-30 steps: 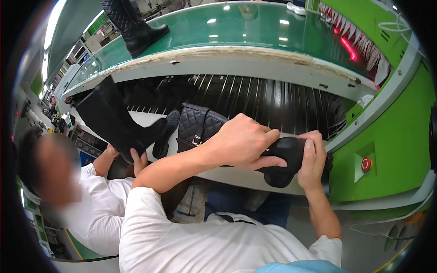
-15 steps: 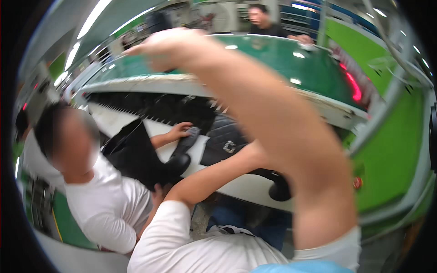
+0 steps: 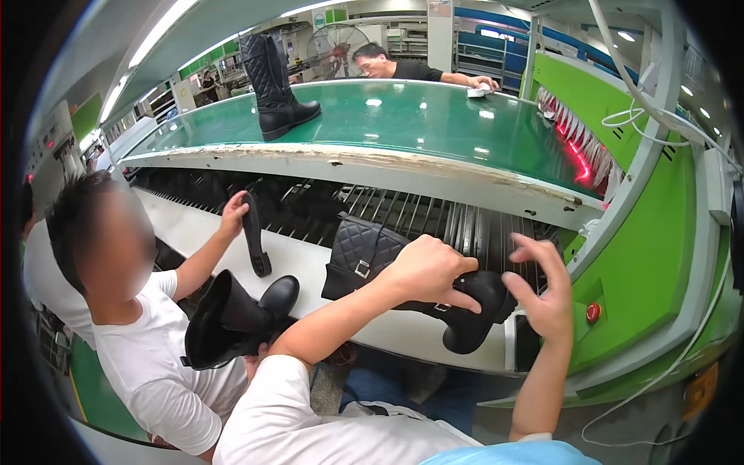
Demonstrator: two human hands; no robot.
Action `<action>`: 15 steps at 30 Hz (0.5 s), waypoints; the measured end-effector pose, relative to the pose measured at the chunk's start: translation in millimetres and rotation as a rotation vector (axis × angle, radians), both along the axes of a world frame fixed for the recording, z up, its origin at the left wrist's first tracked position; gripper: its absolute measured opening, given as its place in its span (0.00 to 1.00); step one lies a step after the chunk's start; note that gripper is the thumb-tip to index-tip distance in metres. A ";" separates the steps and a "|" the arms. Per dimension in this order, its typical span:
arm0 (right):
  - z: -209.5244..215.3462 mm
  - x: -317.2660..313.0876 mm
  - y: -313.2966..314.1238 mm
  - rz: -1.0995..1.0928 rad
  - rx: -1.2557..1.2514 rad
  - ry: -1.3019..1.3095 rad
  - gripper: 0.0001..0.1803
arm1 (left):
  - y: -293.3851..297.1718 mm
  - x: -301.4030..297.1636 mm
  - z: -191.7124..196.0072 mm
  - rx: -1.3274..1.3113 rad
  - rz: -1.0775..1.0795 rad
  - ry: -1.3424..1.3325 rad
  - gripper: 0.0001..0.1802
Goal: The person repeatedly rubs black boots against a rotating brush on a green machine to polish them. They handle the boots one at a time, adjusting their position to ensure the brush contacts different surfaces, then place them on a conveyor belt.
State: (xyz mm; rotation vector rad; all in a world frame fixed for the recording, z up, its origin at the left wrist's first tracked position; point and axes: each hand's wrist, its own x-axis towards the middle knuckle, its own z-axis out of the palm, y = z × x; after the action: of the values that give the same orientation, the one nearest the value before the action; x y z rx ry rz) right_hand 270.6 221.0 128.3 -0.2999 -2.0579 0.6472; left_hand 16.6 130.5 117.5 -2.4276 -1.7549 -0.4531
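A black quilted boot (image 3: 376, 246) with a silver buckle lies on its side on the white ledge before me. Its rounded foot points toward me, the sole edge facing right. My left hand (image 3: 435, 270) is closed about the ankle, thumb and forefinger spread over the upper. Just right of the sole, my right hand (image 3: 545, 291) is raised with fingers apart, holding nothing. A second black quilted boot (image 3: 271, 85) stands upright on the green belt (image 3: 403, 116) above.
A co-worker at left holds a black sole (image 3: 254, 236) and a black boot (image 3: 232, 322). Metal rollers (image 3: 411, 209) run under the belt's worn edge. A green machine with a red button (image 3: 593, 312) stands at right. Another person works across the belt.
My right arm has swung back from over the belt, down to the right beside the boot. The upright boot now shows fully. The co-worker's boot has turned, and the sole is lifted in one hand.
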 end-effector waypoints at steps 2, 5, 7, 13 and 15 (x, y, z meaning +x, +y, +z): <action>-50.5 25.2 13.4 -0.001 -0.300 0.092 0.45 | -3.9 -8.5 2.0 0.077 -0.063 -0.056 0.43; -133.0 41.6 16.9 0.297 -0.697 0.244 0.59 | -12.5 -24.7 5.4 0.088 -0.162 -0.077 0.40; -174.4 40.3 11.7 0.415 -0.777 0.156 0.68 | -19.1 -32.3 5.8 0.017 -0.189 -0.092 0.41; -223.8 -14.1 -23.0 0.298 -0.749 -0.317 0.66 | -46.1 -35.7 -7.4 0.148 -0.192 -0.080 0.35; -218.5 -20.8 -27.8 0.235 -0.707 -0.201 0.61 | -57.5 -38.9 -18.7 0.137 -0.136 -0.150 0.35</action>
State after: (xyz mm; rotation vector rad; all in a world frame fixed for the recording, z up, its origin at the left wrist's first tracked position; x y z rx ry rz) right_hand 249.8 193.3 -90.2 -0.5443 -2.0008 1.5426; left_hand -22.3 73.0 98.8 -2.4817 -1.5577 -0.7632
